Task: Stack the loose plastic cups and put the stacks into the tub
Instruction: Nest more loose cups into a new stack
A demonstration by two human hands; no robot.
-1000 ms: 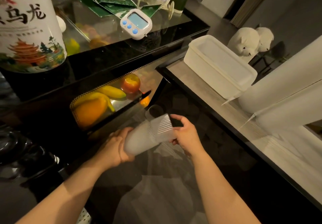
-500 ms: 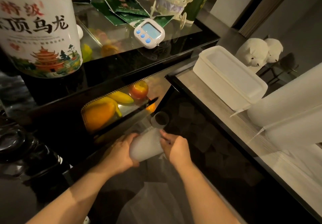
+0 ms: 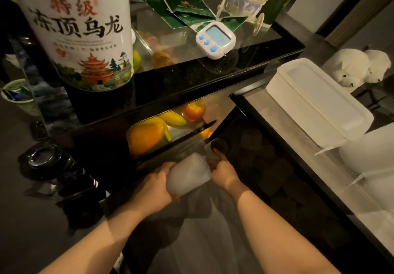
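From the head camera, your left hand [image 3: 156, 185] wraps its fingers around the stack of cups [image 3: 187, 176], which lies tilted with the open end toward the right, I think so that a next cup can slide in. Your right hand [image 3: 223, 172] reaches to the loose cup [image 3: 216, 149] just beyond the stack; its fingertips curl at the rim, but whether they grip is not clear. The tub [image 3: 315, 100] stands well apart on the right ledge, and its inside looks covered or hidden. Below the glass, a mesh tray [image 3: 136, 128] holds fruit [image 3: 193, 109].
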